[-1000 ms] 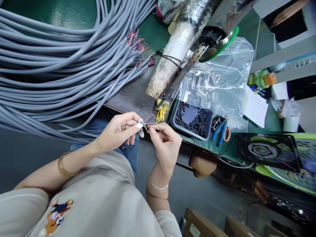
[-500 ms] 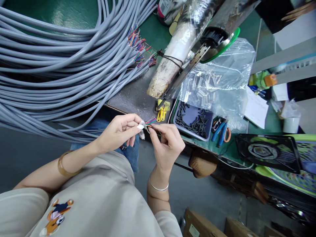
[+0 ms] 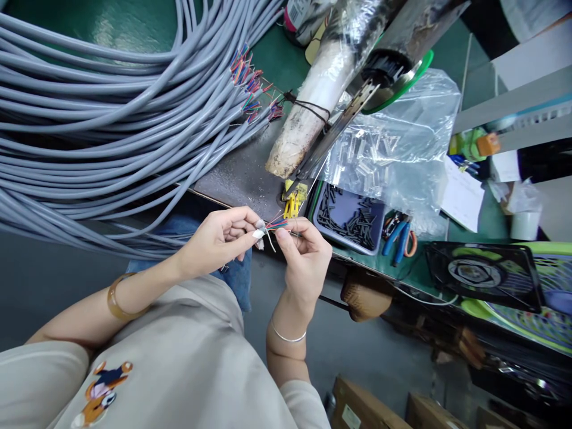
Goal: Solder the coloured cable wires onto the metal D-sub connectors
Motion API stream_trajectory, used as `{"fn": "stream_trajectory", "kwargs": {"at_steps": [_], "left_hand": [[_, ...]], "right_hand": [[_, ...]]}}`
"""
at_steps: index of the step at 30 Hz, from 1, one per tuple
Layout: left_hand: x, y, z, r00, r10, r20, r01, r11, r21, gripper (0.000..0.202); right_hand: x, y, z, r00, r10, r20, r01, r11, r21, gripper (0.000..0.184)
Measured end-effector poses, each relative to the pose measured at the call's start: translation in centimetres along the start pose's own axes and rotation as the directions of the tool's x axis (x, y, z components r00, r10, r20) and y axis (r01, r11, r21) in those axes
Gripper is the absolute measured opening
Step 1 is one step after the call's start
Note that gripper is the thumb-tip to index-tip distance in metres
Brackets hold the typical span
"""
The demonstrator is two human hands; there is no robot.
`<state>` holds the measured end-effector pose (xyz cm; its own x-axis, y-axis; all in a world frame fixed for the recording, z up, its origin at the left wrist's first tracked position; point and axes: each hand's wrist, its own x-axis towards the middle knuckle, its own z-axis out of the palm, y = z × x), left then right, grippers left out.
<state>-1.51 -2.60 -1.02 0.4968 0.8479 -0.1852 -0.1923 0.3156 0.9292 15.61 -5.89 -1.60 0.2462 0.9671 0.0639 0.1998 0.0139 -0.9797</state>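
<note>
My left hand (image 3: 230, 235) is closed around the stripped end of a grey cable, thumb and forefinger pinching it. Fine coloured wires (image 3: 277, 224) fan out from that end toward the right, red, blue and green among them. A pale strand (image 3: 270, 241) hangs down apart from the others. My right hand (image 3: 304, 247) pinches the tips of the coloured wires between thumb and forefinger. Behind the hands lies a large bundle of grey cables (image 3: 134, 119), with bared coloured wire ends (image 3: 250, 83) at its right.
A tray (image 3: 378, 245) of small black tubes stands right of my hands, beside blue-handled pliers (image 3: 397, 239). Yellow-handled tool parts (image 3: 292, 205) lie at the bench edge. Beyond are a wrapped roll (image 3: 313, 101), a plastic bag (image 3: 415, 131) of clear pieces and a black fan (image 3: 482, 274).
My right hand has shifted slightly right, and more of the coloured wires now show between the hands. The pale strand now hangs free below them.
</note>
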Motion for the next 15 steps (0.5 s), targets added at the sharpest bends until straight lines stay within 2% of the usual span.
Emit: {"fn": "stream_trajectory", "kwargs": {"at_steps": [5, 15], "left_hand": [[0.05, 0.09, 0.09, 1.0, 0.0, 0.003, 0.0, 1.0, -0.003, 0.011], [0.09, 0.06, 0.12, 1.0, -0.004, -0.012, 0.005, 1.0, 0.025, 0.011]], "right_hand": [[0.01, -0.05, -0.05, 1.0, 0.002, 0.008, -0.003, 1.0, 0.015, 0.012], [-0.18, -0.22, -0.22, 0.999, -0.032, 0.004, 0.032, 0.998, -0.063, 0.011]]}}
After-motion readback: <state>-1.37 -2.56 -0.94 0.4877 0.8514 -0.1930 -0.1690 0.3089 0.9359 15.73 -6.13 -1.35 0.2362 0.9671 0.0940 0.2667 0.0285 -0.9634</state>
